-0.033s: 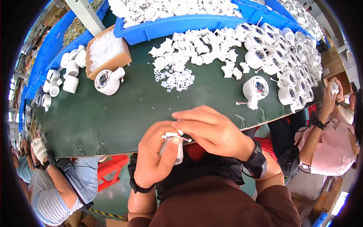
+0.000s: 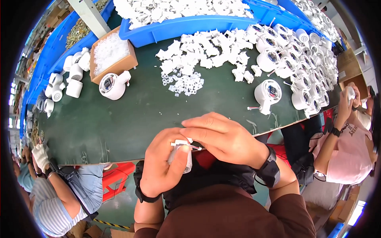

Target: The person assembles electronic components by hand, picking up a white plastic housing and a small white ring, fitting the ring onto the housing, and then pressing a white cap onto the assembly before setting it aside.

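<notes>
In front of my waist, at the table's near edge, my left hand [image 2: 164,162] is closed around a white plastic housing [image 2: 185,164]. Its thumb lies along the housing's near side. A short red and white wire lead [image 2: 194,147] with a small white plug sticks out to the right near the thumb tip. My right hand [image 2: 226,137] curves over the housing's upper end, fingers pressed together and meeting the left fingers. Its thumb and its exact hold on the part are hidden. Similar round white housings, one single housing [image 2: 268,95] among them, show circuit boards inside.
Loose white plastic brackets [image 2: 206,47] and small clear pieces [image 2: 184,84] lie on the green table [image 2: 131,119]. Behind stands a blue bin [image 2: 186,25]; left of it, a cardboard box [image 2: 133,59]. Many housings [image 2: 303,71] crowd the right. Co-workers sit on both sides.
Both hands keep the same hold on the housing. The wire lead and the housing have shifted very slightly; nothing else has visibly moved.
</notes>
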`<state>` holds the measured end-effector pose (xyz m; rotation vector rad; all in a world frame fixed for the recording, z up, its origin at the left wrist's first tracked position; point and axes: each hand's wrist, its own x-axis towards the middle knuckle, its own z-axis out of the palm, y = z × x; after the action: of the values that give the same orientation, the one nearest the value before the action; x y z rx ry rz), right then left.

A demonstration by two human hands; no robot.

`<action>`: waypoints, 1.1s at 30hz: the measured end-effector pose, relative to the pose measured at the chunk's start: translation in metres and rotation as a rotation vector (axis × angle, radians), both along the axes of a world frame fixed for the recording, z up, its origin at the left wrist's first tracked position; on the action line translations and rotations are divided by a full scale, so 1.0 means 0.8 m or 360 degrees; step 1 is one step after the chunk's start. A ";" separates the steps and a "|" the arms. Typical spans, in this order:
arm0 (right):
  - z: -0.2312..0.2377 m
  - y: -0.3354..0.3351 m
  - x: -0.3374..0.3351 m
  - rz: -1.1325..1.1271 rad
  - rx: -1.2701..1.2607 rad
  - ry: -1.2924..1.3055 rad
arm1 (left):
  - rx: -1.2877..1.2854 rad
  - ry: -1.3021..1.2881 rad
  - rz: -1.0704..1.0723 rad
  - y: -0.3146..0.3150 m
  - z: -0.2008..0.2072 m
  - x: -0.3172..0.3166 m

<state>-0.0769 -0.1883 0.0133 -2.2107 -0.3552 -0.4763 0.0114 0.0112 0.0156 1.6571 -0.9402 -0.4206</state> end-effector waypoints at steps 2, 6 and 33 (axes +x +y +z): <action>0.011 -0.003 -0.002 0.0011 -0.0153 -0.0029 | 0.0068 -0.0046 -0.0034 0.002 0.002 -0.001; 0.014 -0.003 -0.002 -0.0084 -0.0218 -0.0049 | 0.0042 -0.0077 -0.0028 0.004 -0.001 -0.009; -0.010 0.082 -0.016 -0.0387 0.1133 0.0308 | 0.0033 -0.0649 0.0621 -0.017 -0.015 -0.028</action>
<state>-0.0899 -0.1229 0.0049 -1.5837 0.1759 -0.4278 -0.0110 -0.0028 0.0039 1.9322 -0.8732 0.1803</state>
